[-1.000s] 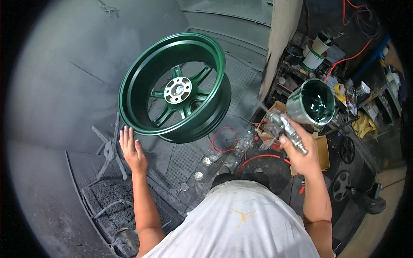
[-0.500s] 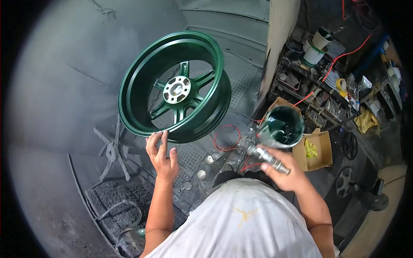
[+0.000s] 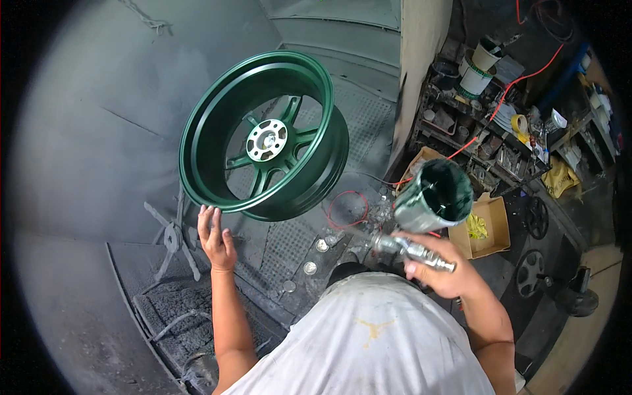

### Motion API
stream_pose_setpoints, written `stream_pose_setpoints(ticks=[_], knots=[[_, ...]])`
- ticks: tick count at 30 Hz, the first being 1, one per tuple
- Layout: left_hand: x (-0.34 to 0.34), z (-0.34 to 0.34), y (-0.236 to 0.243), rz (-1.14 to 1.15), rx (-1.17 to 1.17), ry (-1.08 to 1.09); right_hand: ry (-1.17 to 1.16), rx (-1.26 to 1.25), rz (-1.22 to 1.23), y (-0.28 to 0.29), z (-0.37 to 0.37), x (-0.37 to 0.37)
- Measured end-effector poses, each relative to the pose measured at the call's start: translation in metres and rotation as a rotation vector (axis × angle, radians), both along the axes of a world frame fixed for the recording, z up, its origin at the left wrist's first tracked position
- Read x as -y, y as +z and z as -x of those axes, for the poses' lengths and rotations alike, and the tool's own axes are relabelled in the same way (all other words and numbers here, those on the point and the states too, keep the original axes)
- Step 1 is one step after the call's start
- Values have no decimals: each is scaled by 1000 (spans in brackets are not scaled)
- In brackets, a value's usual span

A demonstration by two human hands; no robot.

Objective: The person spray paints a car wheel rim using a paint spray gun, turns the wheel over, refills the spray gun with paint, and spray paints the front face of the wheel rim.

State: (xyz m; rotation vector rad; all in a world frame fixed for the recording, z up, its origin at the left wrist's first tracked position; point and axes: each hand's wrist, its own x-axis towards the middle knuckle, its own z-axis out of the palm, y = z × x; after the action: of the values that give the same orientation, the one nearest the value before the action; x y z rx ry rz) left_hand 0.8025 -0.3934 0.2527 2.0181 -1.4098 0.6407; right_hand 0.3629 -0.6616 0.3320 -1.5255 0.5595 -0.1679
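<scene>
A glossy green car wheel rim point(image 3: 289, 197) is tilted, its hollow side facing me, with a bare silver hub point(image 3: 266, 140) amid green spokes. At its lower left edge is my left hand point(image 3: 218, 245), fingers stretched out and the fingertips at the lip, apparently touching it. My right hand point(image 3: 440, 262) is wrapped round a metal spray gun point(image 3: 407, 249), below and to the right of the wheel. On the gun sits an open cup point(image 3: 421, 209) streaked with dark green paint. What holds the wheel up is mostly hidden behind it.
A grey, paint-caked spoked stand point(image 3: 172, 238) is at lower left. Red hose point(image 3: 347, 192) loops on the floor. To the right are a cardboard box point(image 3: 498, 227) and a cluttered shelf point(image 3: 478, 135) with paint buckets. A post point(image 3: 424, 72) divides booth and shelf.
The wheel's spokes have turned clockwise. My left hand has slid left along the lower lip. The spray gun has shifted slightly down and to the right, its cup tilted differently.
</scene>
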Motion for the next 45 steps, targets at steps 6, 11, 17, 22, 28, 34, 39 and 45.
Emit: stream_pose_setpoints(ticks=[6, 11, 17, 22, 28, 34, 39, 45], knots=[[0, 1, 14, -23, -31, 224, -108, 104, 300, -15, -7, 6], [12, 35, 17, -36, -11, 139, -415, 61, 400, -6, -17, 38], [49, 80, 23, -32, -76, 13, -231, -8, 185, -14, -15, 17], [48, 79, 18, -43, -75, 11, 92, 28, 16, -17, -13, -18], [26, 48, 8, -5, -53, -19, -184, -8, 354, -19, -11, 10], [5, 8, 0, 23, -26, -69, -398, 12, 366, -13, -4, 31], [-12, -17, 0, -2, -29, 7, -131, -31, 235, -3, 0, 2], [-3, -14, 13, 0, -56, 303, 18, 85, 124, 0, -5, -14]])
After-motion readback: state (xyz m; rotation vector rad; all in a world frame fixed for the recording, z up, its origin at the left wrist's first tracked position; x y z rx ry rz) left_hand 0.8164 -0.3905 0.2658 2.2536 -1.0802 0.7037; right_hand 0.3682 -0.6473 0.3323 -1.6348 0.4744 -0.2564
